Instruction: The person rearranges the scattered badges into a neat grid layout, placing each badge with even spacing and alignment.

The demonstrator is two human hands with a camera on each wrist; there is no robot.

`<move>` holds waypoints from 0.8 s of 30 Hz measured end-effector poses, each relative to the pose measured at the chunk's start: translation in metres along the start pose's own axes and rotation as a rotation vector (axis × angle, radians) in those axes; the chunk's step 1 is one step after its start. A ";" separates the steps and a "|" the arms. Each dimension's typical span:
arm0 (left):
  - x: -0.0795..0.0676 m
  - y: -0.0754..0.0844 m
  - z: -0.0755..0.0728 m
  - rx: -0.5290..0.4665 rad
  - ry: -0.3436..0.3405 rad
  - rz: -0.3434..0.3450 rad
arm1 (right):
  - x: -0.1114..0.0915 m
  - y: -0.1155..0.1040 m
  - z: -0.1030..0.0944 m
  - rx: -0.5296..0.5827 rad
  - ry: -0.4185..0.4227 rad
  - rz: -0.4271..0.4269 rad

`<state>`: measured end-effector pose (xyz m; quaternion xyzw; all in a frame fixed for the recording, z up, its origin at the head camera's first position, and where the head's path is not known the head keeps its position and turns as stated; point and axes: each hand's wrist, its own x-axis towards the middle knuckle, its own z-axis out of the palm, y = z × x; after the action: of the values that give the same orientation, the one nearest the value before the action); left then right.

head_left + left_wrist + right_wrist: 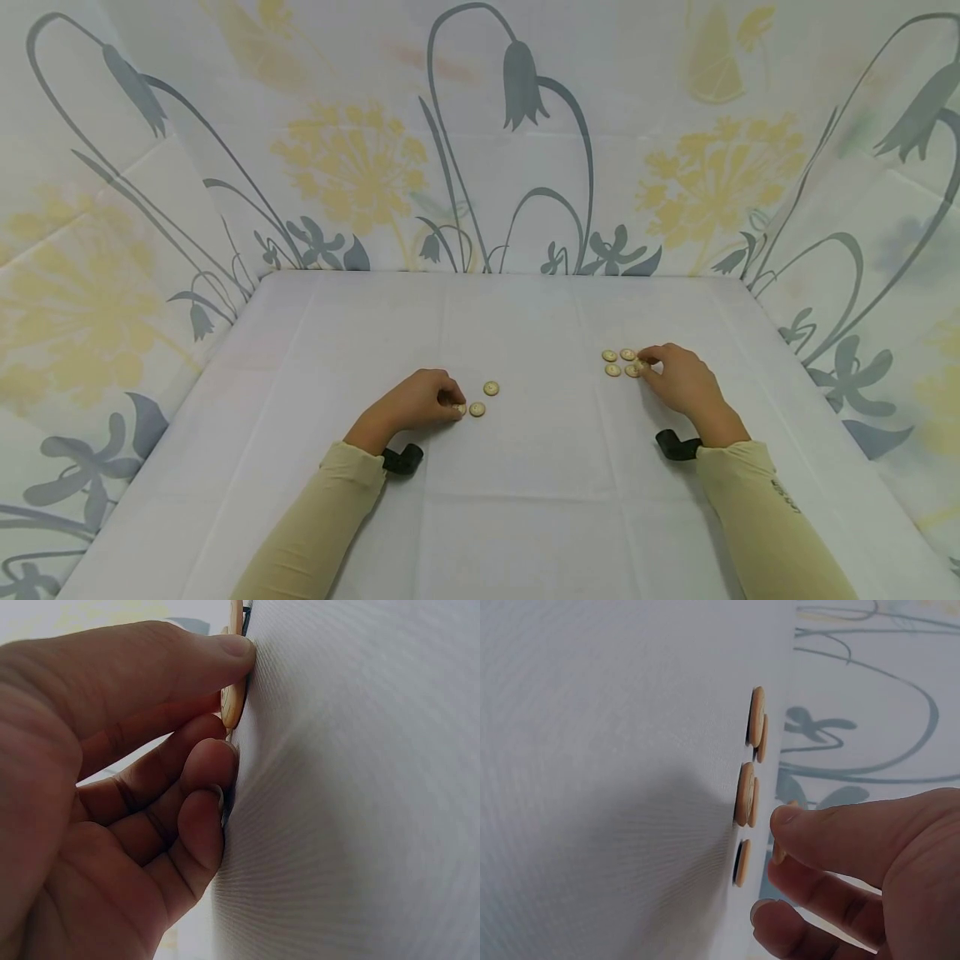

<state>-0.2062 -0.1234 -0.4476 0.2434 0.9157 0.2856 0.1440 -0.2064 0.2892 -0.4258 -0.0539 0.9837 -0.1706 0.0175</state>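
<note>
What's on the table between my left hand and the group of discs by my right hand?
In the head view, two discs lie beside your left hand, then bare white cloth runs to the group by your right hand.

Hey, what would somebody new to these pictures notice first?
Probably the large grey bellflowers printed on the white fabric backdrop behind the white-covered table. Then the left hand, gripping a small round cream disc near table centre, and the right hand, pinching another by similar discs at right.
</note>
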 end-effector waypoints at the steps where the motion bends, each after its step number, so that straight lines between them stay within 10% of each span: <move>1: 0.000 0.000 0.000 0.000 0.001 -0.001 | 0.000 0.001 0.000 0.001 0.000 0.003; 24: -0.002 0.003 -0.002 -0.006 0.001 -0.005 | 0.000 0.011 0.002 -0.020 -0.011 0.093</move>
<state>-0.2038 -0.1234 -0.4441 0.2405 0.9155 0.2880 0.1451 -0.2071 0.2992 -0.4316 -0.0093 0.9867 -0.1596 0.0303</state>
